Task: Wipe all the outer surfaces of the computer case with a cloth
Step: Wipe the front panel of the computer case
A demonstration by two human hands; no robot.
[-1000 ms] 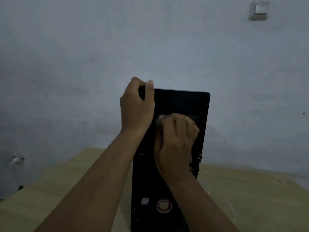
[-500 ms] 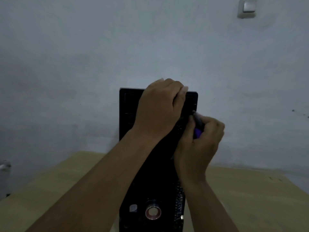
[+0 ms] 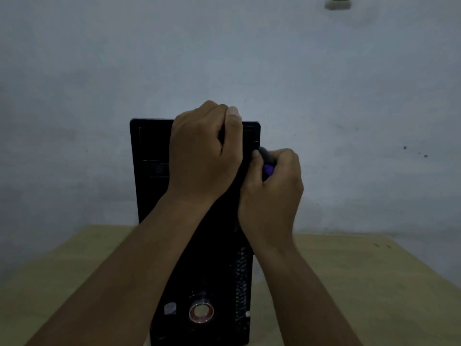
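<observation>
While the tall black metal computer case [image 3: 152, 186] stands upright on the pale wooden table [image 3: 349, 283], long axis vertical, the left hand [image 3: 204, 153] curls over its far top edge. The right hand [image 3: 277, 188] clutches a bunched dark-and-purple cloth [image 3: 268, 166] against its upper right edge.

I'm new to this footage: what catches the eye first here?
A tall black case stands mid-frame on a wooden table. The left hand grips its top edge, while the right hand holds a dark, purple-tipped cloth at its upper right edge. Low on its front, a red-ringed button glints.
</observation>
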